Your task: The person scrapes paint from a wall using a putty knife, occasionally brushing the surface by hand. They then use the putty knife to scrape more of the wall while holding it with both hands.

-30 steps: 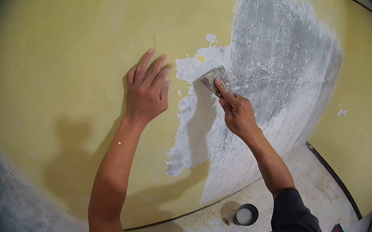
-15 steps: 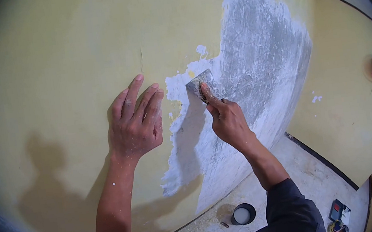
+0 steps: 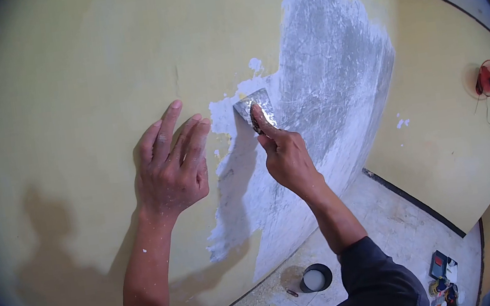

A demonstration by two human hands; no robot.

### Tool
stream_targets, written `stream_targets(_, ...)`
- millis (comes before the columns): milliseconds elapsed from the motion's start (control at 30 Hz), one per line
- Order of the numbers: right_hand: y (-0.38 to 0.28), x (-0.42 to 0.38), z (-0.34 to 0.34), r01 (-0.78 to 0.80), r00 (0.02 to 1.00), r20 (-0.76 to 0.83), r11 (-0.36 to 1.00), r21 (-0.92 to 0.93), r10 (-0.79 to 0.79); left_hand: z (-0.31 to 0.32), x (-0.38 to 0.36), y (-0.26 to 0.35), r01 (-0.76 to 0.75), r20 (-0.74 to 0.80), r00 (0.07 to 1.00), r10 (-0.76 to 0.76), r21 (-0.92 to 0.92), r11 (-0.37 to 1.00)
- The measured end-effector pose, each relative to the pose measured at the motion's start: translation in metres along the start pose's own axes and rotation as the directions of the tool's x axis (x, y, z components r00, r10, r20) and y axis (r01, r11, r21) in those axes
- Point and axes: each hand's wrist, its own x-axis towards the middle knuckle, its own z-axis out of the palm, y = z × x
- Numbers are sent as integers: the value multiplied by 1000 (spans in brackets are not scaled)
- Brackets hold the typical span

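Note:
My right hand (image 3: 285,151) grips a metal scraper (image 3: 257,107), with the index finger stretched along its blade. The blade lies against the wall at the upper left of the bare grey and white patch (image 3: 324,49). To the left, my left hand (image 3: 171,169) rests on the yellow painted wall (image 3: 85,69) with its fingers apart, holding nothing. White specks dot the left hand and forearm. A ragged edge of peeled paint runs between the two hands. The scraper's handle is hidden in my right hand.
On the floor (image 3: 353,225) below stands a black bucket (image 3: 316,278) with pale contents. A tray (image 3: 438,265) and several small items lie at the lower right. A red fan (image 3: 488,79) with a hanging cord is on the right wall.
The whole view has shifted, so the wall patch and both hands appear slightly further left. The scraper stays near the same spot on the patch. My left hand keeps its place on the wall.

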Motion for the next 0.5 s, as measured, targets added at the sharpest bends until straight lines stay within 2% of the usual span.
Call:
stream_targets(233, -1, -2, 7, -29, 999, -23, 999, 30, 29, -1, -1, -2, -5, -11, 1000, 4, -65, 998)
stream_targets(500, -5, 1, 11, -65, 996, -62, 995, 79, 70, 0, 2, 1, -10, -12, 1000, 9, -53, 999)
